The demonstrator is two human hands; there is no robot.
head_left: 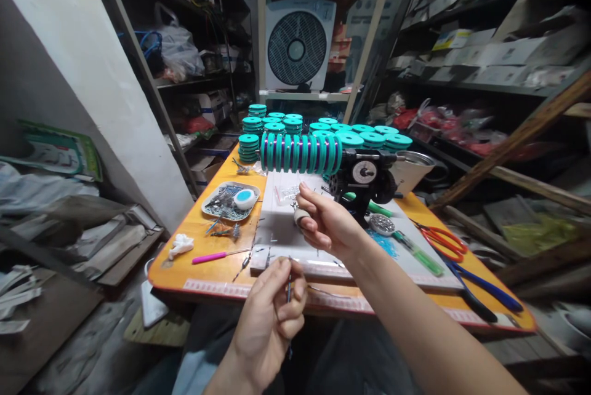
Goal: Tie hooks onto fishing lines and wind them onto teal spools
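Note:
My left hand (pixel 272 309) is closed near the table's front edge, thumb and fingers pinched on a thin dark blue strand (pixel 289 290) whose lower end hangs below the fist. Higher up and to the right, my right hand (pixel 325 223) has its thumb and fingers curled together, with a pale wrap (pixel 301 216) around one finger. Anything in that pinch is too fine to make out. Just beyond it is a row of teal spools (pixel 302 154) on the shaft of a black winding machine (pixel 364 176). Below the hands lies a white board (pixel 286 241).
Teal spools (pixel 351 138) stand stacked at the back. A tray of small metal parts (pixel 221 201) and a pink-handled tool (pixel 209 257) lie left. On the right are orange scissors (pixel 446 242), blue-handled pliers (pixel 489 290) and a green-handled tool (pixel 422 256). A fan (pixel 298 44) stands behind.

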